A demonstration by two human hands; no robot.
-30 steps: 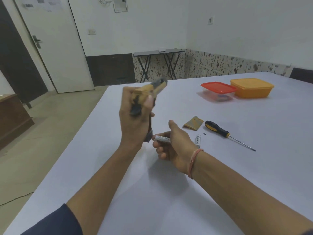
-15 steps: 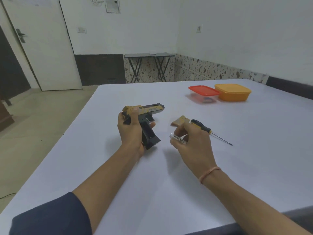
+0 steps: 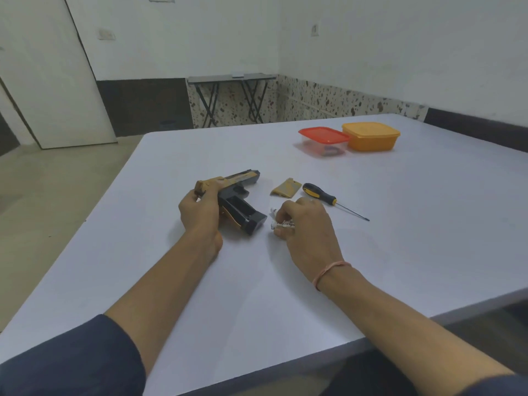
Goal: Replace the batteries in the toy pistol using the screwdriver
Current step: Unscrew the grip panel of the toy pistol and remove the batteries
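Pressing down at far left, left hand (image 3: 200,212) wrapped around the rear of the pistol (image 3: 233,195), pinning it flat on the table (image 3: 400,252) after lifting it upright a second ago. Showing now, grip turned toward the viewer and battery bay lying open and apparently empty, though too dark inside for telling surely. Meaning the old cells being out and the loading step beginning. Closing next, right hand (image 3: 303,224) just beside the grip's butt, fingers pinching a white battery (image 3: 284,224) held level, with a second battery (image 3: 273,211) peeking out behind the knuckles, possibly resting on the table. Lying farther back, the tan cover (image 3: 286,188), off the grip and apart from it. Resting to its right, untouched, the screwdriver (image 3: 320,193), tip pointing away to the right, waiting for the closing-up still to come.
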